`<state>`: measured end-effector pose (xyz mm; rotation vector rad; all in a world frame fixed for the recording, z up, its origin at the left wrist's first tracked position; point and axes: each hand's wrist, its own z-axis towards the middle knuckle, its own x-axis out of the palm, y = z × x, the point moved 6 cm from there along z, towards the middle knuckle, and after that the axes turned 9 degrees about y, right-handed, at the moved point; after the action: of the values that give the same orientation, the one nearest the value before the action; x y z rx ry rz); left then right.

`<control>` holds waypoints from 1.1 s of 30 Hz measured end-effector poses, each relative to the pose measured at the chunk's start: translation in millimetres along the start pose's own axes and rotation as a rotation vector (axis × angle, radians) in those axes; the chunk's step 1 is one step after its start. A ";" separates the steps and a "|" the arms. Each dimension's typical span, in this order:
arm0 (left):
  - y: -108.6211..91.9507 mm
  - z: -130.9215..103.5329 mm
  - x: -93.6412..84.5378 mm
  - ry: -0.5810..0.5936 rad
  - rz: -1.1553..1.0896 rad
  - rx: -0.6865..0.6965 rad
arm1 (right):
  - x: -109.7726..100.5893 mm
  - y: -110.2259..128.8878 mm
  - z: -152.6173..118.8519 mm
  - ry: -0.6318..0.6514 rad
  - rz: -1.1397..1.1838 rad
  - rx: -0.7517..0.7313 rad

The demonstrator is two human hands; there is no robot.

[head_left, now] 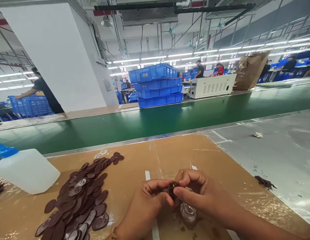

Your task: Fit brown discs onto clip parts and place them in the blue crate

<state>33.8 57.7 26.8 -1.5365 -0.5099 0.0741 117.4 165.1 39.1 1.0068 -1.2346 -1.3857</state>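
Observation:
Above the brown covered worktop (pixel 134 156), my left hand (pixel 149 200) and my right hand (pixel 198 191) meet, fingertips pinched on a small dark brown piece (pixel 172 188). Fingers hide much of this piece, so its exact kind is unclear. Just below my right hand rests a clear, shiny lump (pixel 188 213), partly covered by the hand; I cannot tell what it is. Left of my hands lies a heap of flat, oval dark brown discs (pixel 77 196), some with shiny wet-looking faces. A few discs (pixel 116 158) sit at its far end.
A white plastic bottle (pixel 29 171) with a blue cap lies at the left. Beyond the worktop runs a green conveyor belt (pixel 114 125). Stacked blue crates (pixel 157 86), a cream metal box (pixel 212 86) and a brown bag (pixel 251 71) stand behind it. Dark scraps (pixel 265 182) lie right.

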 end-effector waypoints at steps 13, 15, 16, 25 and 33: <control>0.6 -2.6 -4.4 -0.071 0.054 -0.028 | 0.5 4.2 -0.7 -0.007 -0.042 -0.003; 0.7 -2.4 -4.6 -0.065 0.061 -0.026 | 0.3 3.6 -0.2 -0.008 -0.034 0.004; 0.9 -2.3 -4.7 -0.062 0.064 -0.026 | 0.3 3.4 0.0 -0.008 -0.029 0.007; 0.4 -2.7 -3.0 -0.081 0.050 -0.019 | -0.2 3.1 -0.7 -0.011 -0.013 0.016; 0.0 -4.0 -2.7 -0.100 0.060 -0.033 | 0.0 -0.5 -1.2 -0.007 0.003 0.022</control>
<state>32.9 53.0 26.3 -1.5861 -0.5468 0.1905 118.5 164.9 38.5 1.0159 -1.2584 -1.3767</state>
